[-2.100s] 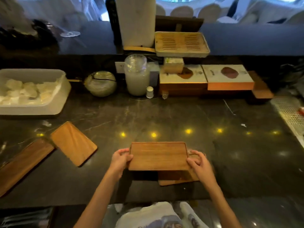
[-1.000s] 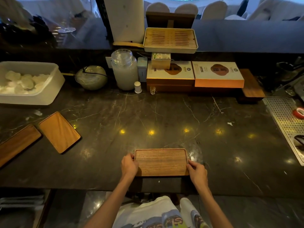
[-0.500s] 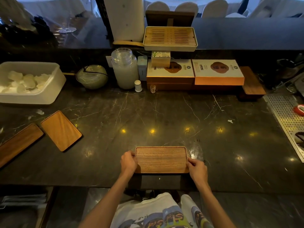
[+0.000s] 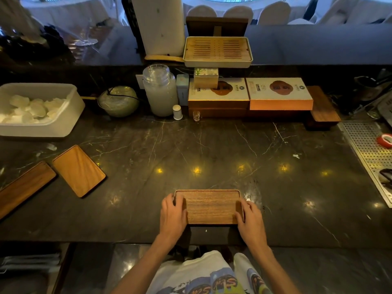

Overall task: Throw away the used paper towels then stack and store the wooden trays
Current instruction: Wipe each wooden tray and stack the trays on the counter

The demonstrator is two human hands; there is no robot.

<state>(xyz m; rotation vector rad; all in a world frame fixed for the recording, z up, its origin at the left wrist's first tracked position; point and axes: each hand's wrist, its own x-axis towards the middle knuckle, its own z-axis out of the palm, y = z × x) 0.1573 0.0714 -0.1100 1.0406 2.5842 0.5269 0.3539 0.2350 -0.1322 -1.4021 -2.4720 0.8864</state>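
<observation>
Dark marble desk (image 4: 212,145), seen from my head cam. A wooden tray (image 4: 209,205) lies flat near the front edge, right in front of me. It looks like a stack, but I cannot tell how many trays are under the top one.

My left hand (image 4: 172,215) lies on the tray's left end, fingers (image 4: 177,201) over the top surface and rim. My right hand (image 4: 250,219) is at the right end, fingers curled over the rim. Both grips are laid loosely against the tray's ends; whether either is clamped I cannot tell.

Two more trays are far left on the desk, well apart from mine: a light tray (image 4: 79,170), lying at an angle, and a dark tray (image 4: 23,187) just beside it, partly cut off by the frame edge.

A white bin (image 4: 63,122) sits back left, with crumpled white paper towels (image 4: 31,109) in it.

Along the back: green bowl (image 4: 118,100), frosted jar (image 4: 160,90), small white bottle (image 4: 177,112), tiny glass (image 4: 196,115), two flat boxes (image 4: 250,94) side by side. A slatted tea tray (image 4: 217,52) sits above on the ledge. A wooden block (image 4: 322,107) is right of the boxes. A perforated metal mat (image 4: 369,153) runs along the right edge.
</observation>
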